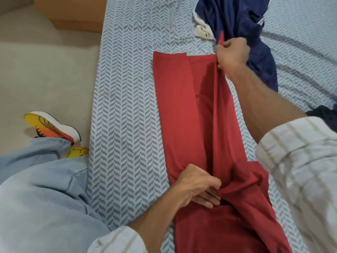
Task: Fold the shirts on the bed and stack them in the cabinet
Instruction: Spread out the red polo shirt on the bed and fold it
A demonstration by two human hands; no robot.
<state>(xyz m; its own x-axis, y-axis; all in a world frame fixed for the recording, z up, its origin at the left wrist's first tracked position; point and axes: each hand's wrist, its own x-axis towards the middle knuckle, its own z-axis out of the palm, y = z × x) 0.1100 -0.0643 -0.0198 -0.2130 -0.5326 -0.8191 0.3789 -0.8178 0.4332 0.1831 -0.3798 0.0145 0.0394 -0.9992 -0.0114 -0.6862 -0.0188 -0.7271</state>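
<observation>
While the red shirt [184,110] is lying lengthwise on the bed [125,110], the left hand [198,185] is pinching a bunched fold at the shirt's near end, fingers closed on the cloth. Farther along the shirt's right edge, the right hand [231,53] is gripping the far corner in a closed fist, lifting it. Beyond that corner, a crumpled blue shirt [237,21] is lying on the bed.

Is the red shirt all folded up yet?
Only partly. The red shirt has its left side folded in, and both hands grip its right edge.
</observation>
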